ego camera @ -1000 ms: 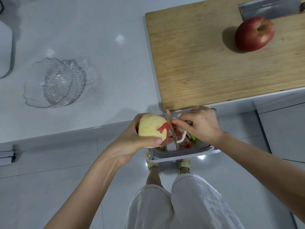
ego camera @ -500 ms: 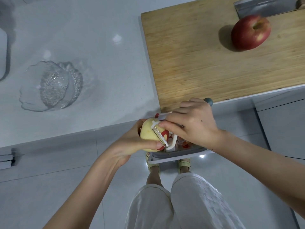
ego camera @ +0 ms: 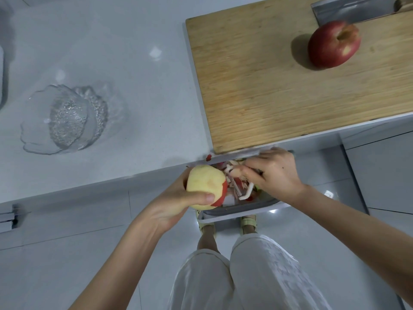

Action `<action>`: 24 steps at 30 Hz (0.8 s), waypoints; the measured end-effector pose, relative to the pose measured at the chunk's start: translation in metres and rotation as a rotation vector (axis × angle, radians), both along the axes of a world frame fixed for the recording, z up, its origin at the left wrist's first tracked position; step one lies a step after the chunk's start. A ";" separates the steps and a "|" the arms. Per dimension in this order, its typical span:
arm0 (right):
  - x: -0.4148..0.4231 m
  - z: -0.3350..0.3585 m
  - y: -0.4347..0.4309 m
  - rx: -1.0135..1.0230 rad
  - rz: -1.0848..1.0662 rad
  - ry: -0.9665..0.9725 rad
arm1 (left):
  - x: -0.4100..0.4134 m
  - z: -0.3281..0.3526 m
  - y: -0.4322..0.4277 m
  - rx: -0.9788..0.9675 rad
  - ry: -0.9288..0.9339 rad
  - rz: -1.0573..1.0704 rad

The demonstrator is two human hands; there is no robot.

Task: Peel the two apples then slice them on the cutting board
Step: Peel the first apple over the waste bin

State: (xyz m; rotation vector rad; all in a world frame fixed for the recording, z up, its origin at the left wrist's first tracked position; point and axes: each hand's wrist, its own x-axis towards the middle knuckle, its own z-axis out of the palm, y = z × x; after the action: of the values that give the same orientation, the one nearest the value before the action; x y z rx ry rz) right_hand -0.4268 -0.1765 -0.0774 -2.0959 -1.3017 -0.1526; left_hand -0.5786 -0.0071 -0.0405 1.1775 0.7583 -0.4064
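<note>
Broadly, the white bench (ego camera: 107, 54) fills the upper left, with a wooden cutting board (ego camera: 263, 97) lying at its right end. A clear glass bowl (ego camera: 64, 119) sits well apart from the board, to the left. Below the bench edge a grey scrap bin (ego camera: 241, 209) holds peelings. Over it, the left hand (ego camera: 176, 202) grips a mostly peeled apple (ego camera: 204, 186) (one red strip of skin remains on its right side), thumb across the front. The right hand (ego camera: 274, 175) is curled round a white peeler (ego camera: 245, 193), just beside that apple. An unpeeled red apple (ego camera: 334, 44) rests on the board's far right, near a cleaver blade (ego camera: 348, 7).
</note>
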 end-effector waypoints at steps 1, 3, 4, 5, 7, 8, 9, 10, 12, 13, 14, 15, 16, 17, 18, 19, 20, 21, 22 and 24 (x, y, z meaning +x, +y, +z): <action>0.000 -0.006 -0.004 -0.045 -0.018 0.008 | 0.001 0.003 0.001 -0.028 -0.008 0.027; -0.005 -0.015 -0.007 -0.107 -0.057 0.061 | 0.003 0.006 0.001 -0.049 -0.016 0.049; -0.009 -0.018 -0.007 -0.137 -0.071 0.098 | 0.003 0.006 0.000 -0.049 -0.011 0.058; -0.013 -0.019 -0.006 -0.164 -0.090 0.130 | 0.004 0.006 -0.001 -0.056 -0.006 0.070; -0.016 -0.017 -0.006 -0.220 -0.145 0.206 | 0.003 0.004 -0.004 -0.125 -0.004 0.119; -0.016 -0.014 -0.007 -0.233 -0.173 0.271 | 0.002 0.003 -0.005 -0.172 0.000 0.156; -0.016 -0.008 -0.007 -0.229 -0.190 0.332 | 0.001 0.002 -0.006 -0.219 0.014 0.200; -0.016 -0.001 -0.006 -0.211 -0.194 0.360 | 0.000 0.001 -0.007 -0.261 0.043 0.247; -0.018 0.016 0.001 -0.138 -0.186 0.302 | 0.001 0.001 -0.009 -0.312 0.105 0.318; -0.019 0.022 0.005 -0.094 -0.172 0.240 | 0.001 0.002 -0.011 -0.327 0.130 0.339; -0.021 0.027 0.009 -0.052 -0.153 0.176 | 0.002 0.004 -0.012 -0.334 0.149 0.350; -0.022 0.030 0.014 -0.015 -0.138 0.122 | 0.003 0.007 -0.013 -0.338 0.156 0.358; -0.023 0.032 0.017 0.019 -0.136 0.076 | 0.005 0.010 -0.015 -0.345 0.157 0.368; -0.024 0.033 0.020 0.046 -0.147 0.038 | 0.006 0.013 -0.017 -0.355 0.154 0.388; -0.025 0.033 0.022 0.068 -0.159 0.008 | 0.006 0.016 -0.018 -0.365 0.148 0.420; -0.025 0.033 0.023 0.086 -0.167 -0.017 | 0.007 0.019 -0.019 -0.369 0.135 0.457; -0.025 0.033 0.023 0.095 -0.170 -0.039 | 0.009 0.020 -0.021 -0.371 0.121 0.483; -0.025 0.033 0.023 0.101 -0.169 -0.061 | 0.010 0.020 -0.022 -0.357 0.107 0.498; -0.026 0.034 0.023 0.105 -0.168 -0.085 | 0.011 0.022 -0.022 -0.334 0.093 0.502; -0.025 0.037 0.025 0.101 -0.163 -0.133 | 0.013 0.024 -0.022 -0.286 0.066 0.492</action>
State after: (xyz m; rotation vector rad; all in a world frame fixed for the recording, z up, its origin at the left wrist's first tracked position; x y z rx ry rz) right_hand -0.4519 -0.1511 -0.0402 -2.1335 -1.1717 -0.4266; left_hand -0.5661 -0.0294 -0.0169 0.6821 0.9793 -0.1351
